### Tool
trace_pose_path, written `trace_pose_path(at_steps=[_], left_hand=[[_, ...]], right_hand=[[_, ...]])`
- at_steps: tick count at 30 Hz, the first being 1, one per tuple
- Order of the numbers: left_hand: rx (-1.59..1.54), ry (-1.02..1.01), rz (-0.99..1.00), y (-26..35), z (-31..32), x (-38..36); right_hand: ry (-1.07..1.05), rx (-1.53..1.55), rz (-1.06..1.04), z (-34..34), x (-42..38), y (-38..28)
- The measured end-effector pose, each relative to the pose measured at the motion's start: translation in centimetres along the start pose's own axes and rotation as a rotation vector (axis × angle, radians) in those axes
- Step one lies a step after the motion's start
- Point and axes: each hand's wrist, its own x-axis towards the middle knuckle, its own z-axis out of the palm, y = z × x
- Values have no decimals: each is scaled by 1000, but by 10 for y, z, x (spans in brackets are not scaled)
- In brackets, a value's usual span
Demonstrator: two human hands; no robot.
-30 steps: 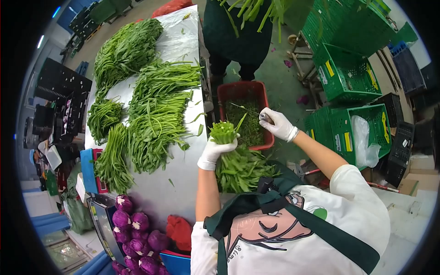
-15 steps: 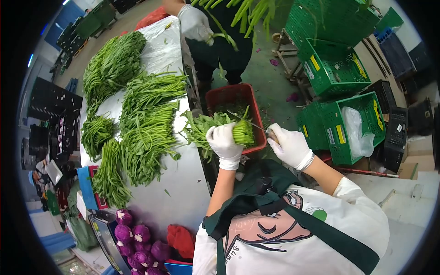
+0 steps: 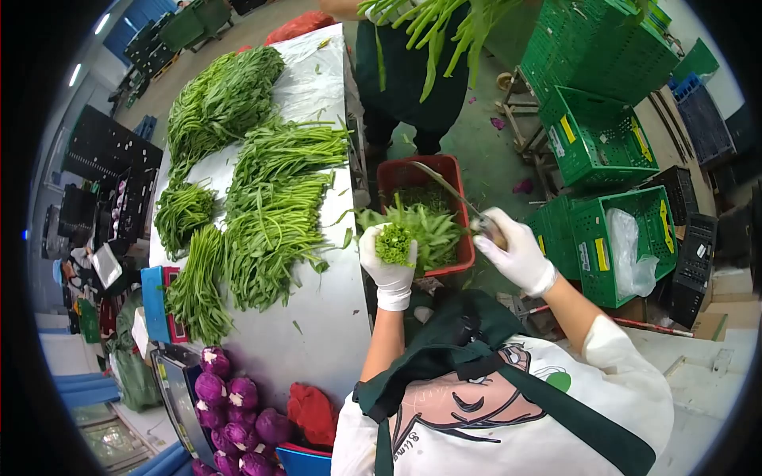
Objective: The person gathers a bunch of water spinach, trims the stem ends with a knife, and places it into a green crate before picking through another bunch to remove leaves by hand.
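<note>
My left hand (image 3: 388, 262), in a white glove, is closed around a bunch of leafy green stems (image 3: 394, 244). The stem ends point up toward me, and the leaves spread away over the red bin (image 3: 395, 170). In my gloved right hand (image 3: 514, 252) is the handle of a knife (image 3: 454, 193) with a long, thin, slightly curved blade. The blade reaches up and left above the bin, apart from the bunch. Cut green bits lie inside the bin.
On the metal table (image 3: 317, 317) at left lie several bunches of greens (image 3: 274, 230). Purple cabbages (image 3: 238, 404) sit near its front end. Green crates (image 3: 599, 147) stand at right. A co-worker in a dark apron (image 3: 409, 87) stands beyond the bin, near raised greens (image 3: 444, 32).
My left hand has tilted the bunch so its stem ends face me. The knife has moved off the stems, its blade now pointing up-left. The co-worker's gloved hand has moved up.
</note>
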Motion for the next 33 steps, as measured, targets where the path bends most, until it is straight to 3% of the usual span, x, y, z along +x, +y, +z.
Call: trace_pose_path(at_steps=[3, 5, 6, 7, 8, 11, 13, 15, 17, 19, 21, 25, 30, 33], left_hand=[[-165, -281, -136, 34, -21, 7], [-473, -405, -340, 4, -30, -6], [-743, -446, -435, 25, -41, 6], [-901, -533, -293, 17, -41, 11], [-1021, -593, -304, 14, -43, 13], [-1226, -679, -316, 8, -42, 13], [-1309, -681, -329, 3, -41, 9], [-1394, -648, -328, -3, -40, 8], [-1420, -617, -339, -8, -41, 5], [-1424, -614, -357, -7, -45, 4], [-1383, -677, -333, -7, -46, 5], [-1425, -751, -369, -1, -44, 4], [-1458, -789, -376, -10, -45, 7], [-1479, -713, -403, -9, -53, -1]], right_hand=[[-356, 185, -101, 5, 39, -8], [-530, 162, -221, 8, 61, -13], [-480, 207, -303, 18, 69, -10], [-427, 251, -382, 29, 77, -5], [-382, 36, -657, 32, 91, -3], [-345, -80, -865, 52, 105, -8], [-283, -15, -899, 55, 108, -17], [-251, 299, -493, 46, 103, -30], [-258, 217, -571, 39, 108, -20], [-314, -2, -865, 43, 107, -17], [-409, -131, -931, 50, 103, -18], [-465, -202, -863, 61, 107, -19], [-431, -272, -926, 59, 118, -13], [-452, -345, -741, 39, 144, 29]])
